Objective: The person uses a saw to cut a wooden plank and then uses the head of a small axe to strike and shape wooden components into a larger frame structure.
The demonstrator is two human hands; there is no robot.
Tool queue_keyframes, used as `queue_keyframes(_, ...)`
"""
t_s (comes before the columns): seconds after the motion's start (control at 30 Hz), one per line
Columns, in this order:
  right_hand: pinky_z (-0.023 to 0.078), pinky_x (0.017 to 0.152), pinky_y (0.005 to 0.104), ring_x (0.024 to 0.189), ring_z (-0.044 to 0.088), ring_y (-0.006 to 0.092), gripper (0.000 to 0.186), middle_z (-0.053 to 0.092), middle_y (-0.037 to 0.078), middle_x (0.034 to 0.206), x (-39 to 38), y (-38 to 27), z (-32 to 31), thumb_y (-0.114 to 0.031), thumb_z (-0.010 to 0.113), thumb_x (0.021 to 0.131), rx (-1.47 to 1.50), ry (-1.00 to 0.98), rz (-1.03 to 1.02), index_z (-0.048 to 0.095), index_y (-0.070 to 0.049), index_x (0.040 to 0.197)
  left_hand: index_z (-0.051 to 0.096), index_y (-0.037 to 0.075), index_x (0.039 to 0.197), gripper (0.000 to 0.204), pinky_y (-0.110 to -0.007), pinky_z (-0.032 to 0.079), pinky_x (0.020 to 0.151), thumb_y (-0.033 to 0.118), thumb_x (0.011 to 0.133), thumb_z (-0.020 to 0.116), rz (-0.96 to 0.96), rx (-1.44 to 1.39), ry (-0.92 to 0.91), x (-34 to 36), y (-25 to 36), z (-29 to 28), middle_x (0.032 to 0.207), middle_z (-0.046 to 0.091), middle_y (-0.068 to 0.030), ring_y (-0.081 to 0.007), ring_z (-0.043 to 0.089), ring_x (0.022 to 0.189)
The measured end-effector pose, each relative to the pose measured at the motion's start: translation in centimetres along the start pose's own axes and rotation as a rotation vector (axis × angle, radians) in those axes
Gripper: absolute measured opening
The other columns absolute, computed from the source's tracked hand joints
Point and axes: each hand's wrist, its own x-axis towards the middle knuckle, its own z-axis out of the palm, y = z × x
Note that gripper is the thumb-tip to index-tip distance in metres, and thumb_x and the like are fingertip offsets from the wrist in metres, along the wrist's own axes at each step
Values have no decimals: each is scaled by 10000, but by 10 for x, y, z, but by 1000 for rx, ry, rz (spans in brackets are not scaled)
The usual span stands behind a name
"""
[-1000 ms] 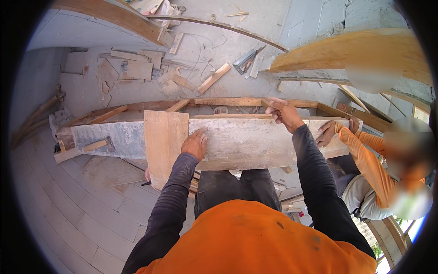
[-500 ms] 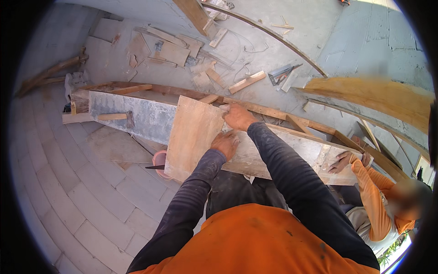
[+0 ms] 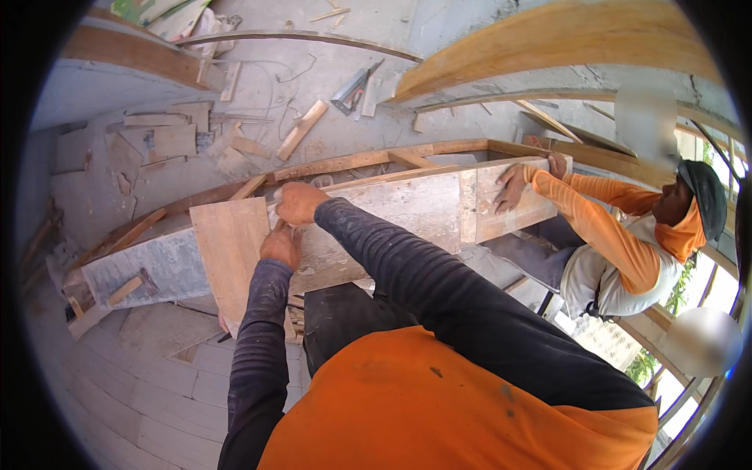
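Right hand (image 3: 299,203) shifted onto rough plywood panel (image 3: 231,254) (flat, rectangular), left hand (image 3: 280,246) pressing

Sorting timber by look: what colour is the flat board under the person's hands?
Pale reddish-brown bare wood board, seen best in the head view.

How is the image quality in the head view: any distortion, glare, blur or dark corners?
Head view: strong fisheye bend, so the long board curves; black vignette at the rim; daylight blows out the lower-right opening; two smeared patches at the right edge. The left hand, right hand and plywood piece are sharp and evenly lit.
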Motion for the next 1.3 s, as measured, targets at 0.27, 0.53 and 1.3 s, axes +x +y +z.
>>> queue_keyframes(0.27, 533, 923, 480, 988, 698, 441, 424, 741, 267, 1034, -116, 123, -3, -373, 609, 926, 195, 116, 113, 767, -1, 1052, 669, 27, 1150, 292, -506, 512, 952, 249, 1022, 529, 227, 165, 95, 23, 10, 15, 1219, 654, -247, -452, 643, 1095)
queue_keyframes(0.53, 563, 571, 375, 655, 685, 182, 361, 754, 73, 824, -330, 364, 81, -401, 579, 995, 865, 38, 772, 762, -91, 966, 703, 0, 1020, 325, -508, 514, 902, 292, 980, 564, 313, 214, -233, -43, 72, 97, 1072, 686, -279, -473, 651, 1028)
queue_keyframes(1.3, 603, 825, 513, 1058, 686, 336, 509, 681, 162, 1245, -392, 401, 128, -408, 663, 960, 1206, 435, 788, 621, -97, 1361, 688, 9, 931, 320, -382, 542, 718, 308, 978, 584, 100, -48, -359, -72, 77, 115, 796, 710, -124, -243, 691, 756)
